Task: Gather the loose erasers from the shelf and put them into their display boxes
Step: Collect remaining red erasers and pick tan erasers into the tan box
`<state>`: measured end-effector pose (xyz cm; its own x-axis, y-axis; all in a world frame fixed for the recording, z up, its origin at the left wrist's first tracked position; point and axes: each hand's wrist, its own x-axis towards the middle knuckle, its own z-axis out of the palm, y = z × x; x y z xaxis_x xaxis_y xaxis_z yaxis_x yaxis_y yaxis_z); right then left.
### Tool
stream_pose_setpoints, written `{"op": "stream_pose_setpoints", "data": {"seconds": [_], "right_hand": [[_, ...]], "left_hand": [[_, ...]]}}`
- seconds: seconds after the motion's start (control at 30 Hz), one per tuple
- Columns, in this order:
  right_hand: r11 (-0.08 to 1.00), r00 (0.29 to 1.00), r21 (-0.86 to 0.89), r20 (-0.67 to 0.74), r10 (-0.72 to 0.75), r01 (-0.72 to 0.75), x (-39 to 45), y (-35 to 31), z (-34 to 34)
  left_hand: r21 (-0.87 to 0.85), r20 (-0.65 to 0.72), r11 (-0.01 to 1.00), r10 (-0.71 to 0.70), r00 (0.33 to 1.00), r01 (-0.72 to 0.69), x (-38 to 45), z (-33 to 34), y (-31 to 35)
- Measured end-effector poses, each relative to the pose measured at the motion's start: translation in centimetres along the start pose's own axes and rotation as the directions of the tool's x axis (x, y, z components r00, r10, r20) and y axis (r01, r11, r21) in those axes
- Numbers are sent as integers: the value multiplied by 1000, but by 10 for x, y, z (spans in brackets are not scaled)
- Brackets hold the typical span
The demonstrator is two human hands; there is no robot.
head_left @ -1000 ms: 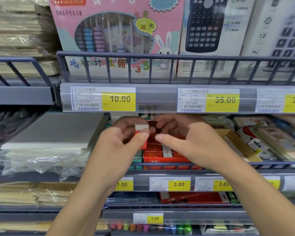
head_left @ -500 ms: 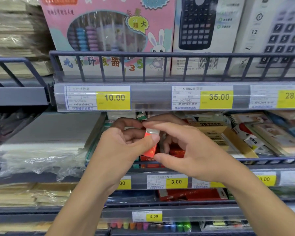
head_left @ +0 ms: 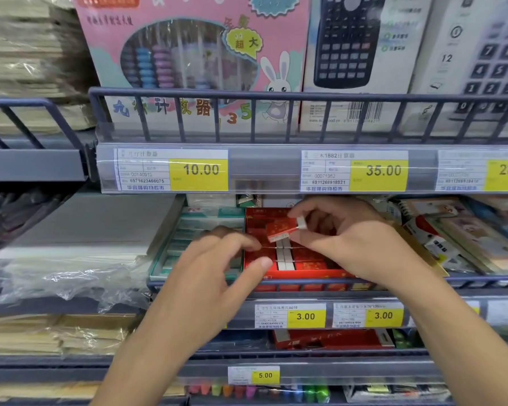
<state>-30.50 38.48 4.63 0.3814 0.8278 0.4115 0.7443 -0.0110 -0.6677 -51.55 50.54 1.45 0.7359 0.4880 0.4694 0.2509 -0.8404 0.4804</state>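
Observation:
A red display box (head_left: 308, 266) full of red-sleeved erasers sits on the middle shelf. My right hand (head_left: 349, 241) pinches two red-sleeved erasers (head_left: 282, 228) with white ends between thumb and fingers, just above the box's rows. My left hand (head_left: 217, 268) hovers at the box's left edge, fingers loosely spread and holding nothing. A green display box (head_left: 188, 244) of green-sleeved erasers stands directly to the left of the red one, partly hidden by my left hand.
A price rail (head_left: 305, 169) overhangs the shelf just above my hands. A grey wire rail (head_left: 467, 281) runs along the shelf front. Plastic-wrapped paper stacks (head_left: 79, 241) lie to the left, notebooks and packets (head_left: 458, 238) to the right.
The eraser passed from my left hand to my right. My left hand let go and dropped lower left, and my right hand now holds erasers over the red box.

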Motion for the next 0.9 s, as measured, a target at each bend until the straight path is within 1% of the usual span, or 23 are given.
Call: {"op": "stream_pose_setpoints", "data": {"seconds": [0.07, 0.13, 0.37, 0.43, 0.53, 0.67, 0.77, 0.83, 0.9], "right_hand": [[996, 1000, -89, 18, 12, -10, 5, 2, 6], [987, 998, -158, 59, 12, -3, 10, 2, 13], [943, 992, -333, 119, 42, 0, 22, -5, 26], [937, 991, -350, 126, 45, 2, 25, -7, 29], [934, 981, -357, 172, 92, -25, 30, -10, 30], [942, 971, -331, 206, 121, -48, 31, -9, 29], [926, 967, -374, 214, 135, -46, 26, -11, 29], [925, 979, -377, 170, 116, -44, 18, -14, 29], [947, 996, -319, 69, 60, -35, 7, -20, 29]], "left_hand": [[49, 51, 996, 78, 996, -81, -3, 3, -1], [83, 63, 987, 129, 990, -134, -4, 4, -1], [109, -8, 963, 248, 969, -246, -2, 10, -6], [104, -15, 963, 251, 968, -248, -2, 10, -7], [96, -19, 963, 257, 966, -254, -3, 10, -8], [93, -27, 962, 261, 965, -257, -3, 11, -8], [98, -9, 960, 264, 964, -262, -4, 10, -7], [80, 14, 969, 235, 972, -235, -5, 8, -6], [35, -2, 980, 195, 981, -195, -7, 4, -6]]}}
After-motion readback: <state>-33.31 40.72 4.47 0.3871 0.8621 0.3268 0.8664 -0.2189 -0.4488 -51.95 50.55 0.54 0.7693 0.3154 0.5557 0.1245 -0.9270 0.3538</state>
